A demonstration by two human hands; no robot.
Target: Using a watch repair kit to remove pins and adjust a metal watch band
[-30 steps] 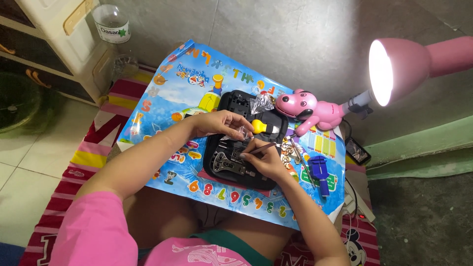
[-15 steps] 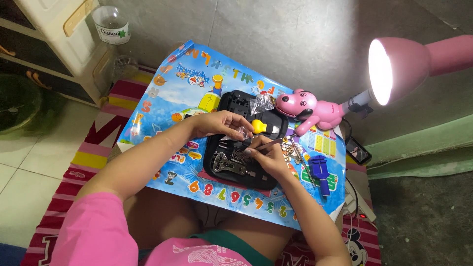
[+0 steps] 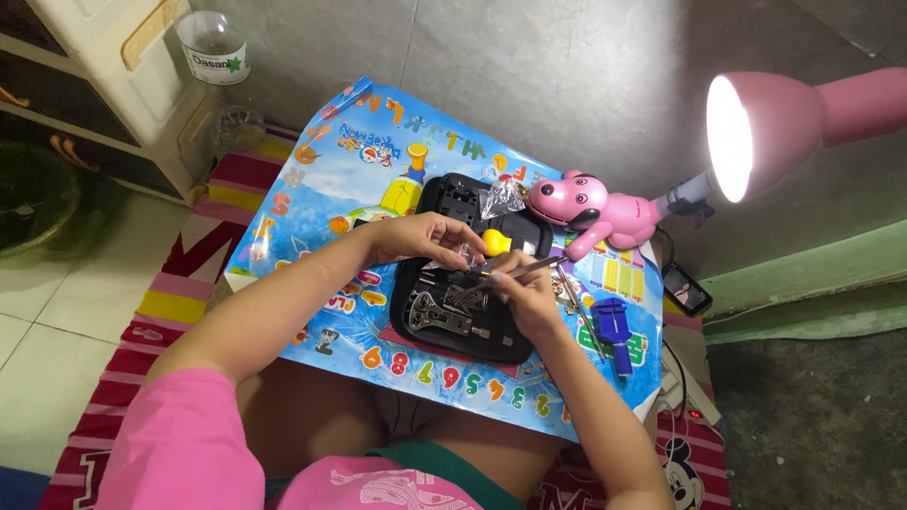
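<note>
My left hand (image 3: 422,238) is pinched on a small clear packet over the open black tool case (image 3: 470,271). Just to its right, my right hand (image 3: 522,285) grips thin metal tweezers (image 3: 532,268) whose tips point toward the left hand. The case lies on a colourful alphabet mat (image 3: 321,203) and holds metal tools (image 3: 444,314) and a yellow blower bulb (image 3: 498,242). What sits between the fingertips is too small to make out.
A pink dog-shaped lamp base (image 3: 590,206) stands at the case's far right, its lit pink shade (image 3: 784,127) above. A blue tool (image 3: 614,328) lies on the mat at right, a phone (image 3: 684,289) beyond. A plastic bottle (image 3: 213,47) and cabinet (image 3: 104,85) are at left.
Both hands stay over the case; the fingers and tweezers shift only slightly.
</note>
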